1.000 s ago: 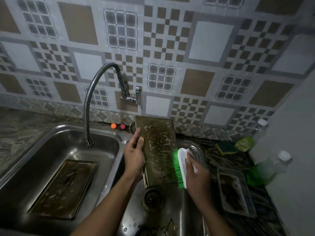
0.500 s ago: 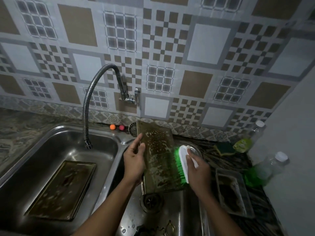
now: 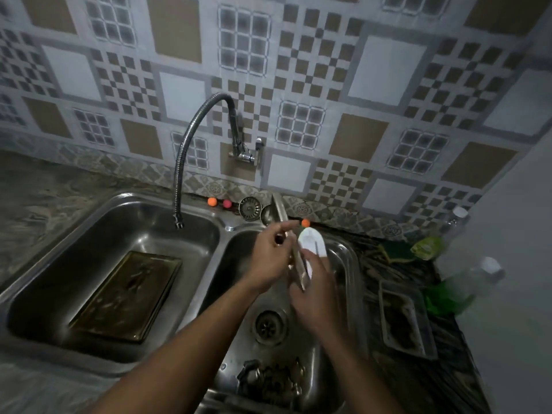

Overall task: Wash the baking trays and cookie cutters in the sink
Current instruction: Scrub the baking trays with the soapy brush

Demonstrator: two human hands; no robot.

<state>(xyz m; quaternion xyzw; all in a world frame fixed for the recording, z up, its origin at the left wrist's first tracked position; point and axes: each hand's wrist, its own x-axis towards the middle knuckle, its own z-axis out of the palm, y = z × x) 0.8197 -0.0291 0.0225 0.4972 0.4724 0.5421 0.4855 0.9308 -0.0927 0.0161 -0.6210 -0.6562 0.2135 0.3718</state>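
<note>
I had turned the tray (image 3: 280, 209) edge-on between my hands over the basin (image 3: 236, 294). My left hand (image 3: 268, 258) pinched its rim, and my right hand (image 3: 316, 294) gripped the brush (image 3: 312, 243) just beside it, probably to scrub the other face.

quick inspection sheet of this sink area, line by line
surface: steel double sink, stone counter
job's things: flat tray in left basin; second tray edge-on over right basin; cutters in right basin; small dirty tray on right counter
clutter: bottles, sponge on right counter
grippers: left hand holds second tray; right hand holds brush
cables: nothing seen
surroundings: tiled wall, hose tap
</note>
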